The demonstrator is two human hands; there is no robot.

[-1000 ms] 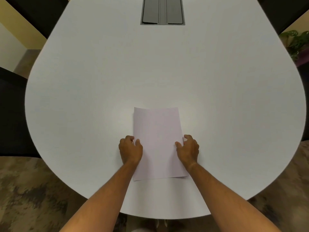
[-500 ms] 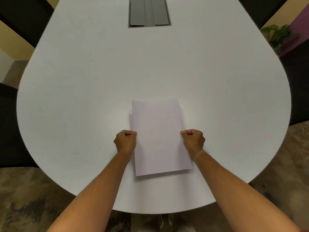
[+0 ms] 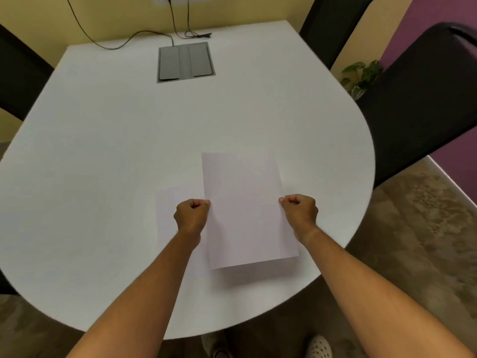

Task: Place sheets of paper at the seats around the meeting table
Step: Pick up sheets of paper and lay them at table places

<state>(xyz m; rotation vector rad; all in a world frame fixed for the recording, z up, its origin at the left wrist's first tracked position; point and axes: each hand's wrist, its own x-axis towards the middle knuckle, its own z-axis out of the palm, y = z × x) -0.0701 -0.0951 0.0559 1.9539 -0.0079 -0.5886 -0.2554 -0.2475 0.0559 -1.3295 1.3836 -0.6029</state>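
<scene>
Both hands — left [image 3: 192, 215], right [image 3: 300, 213] — pinch the stack [image 3: 245, 210], now lifted and shifted right off one sheet [image 3: 167, 215] left lying on the table [image 3: 103, 151] — first seat served

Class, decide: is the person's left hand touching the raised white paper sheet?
Touching. The head view shows the left hand pinching the raised white paper sheet at its left edge.

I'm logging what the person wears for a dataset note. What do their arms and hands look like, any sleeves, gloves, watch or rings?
Both forearms are bare up to the edge of the picture, with no sleeves showing. The left hand and right hand wear no gloves. No watch or bracelet shows on either wrist, and no ring is visible, though the curled fingers are partly hidden.
</scene>
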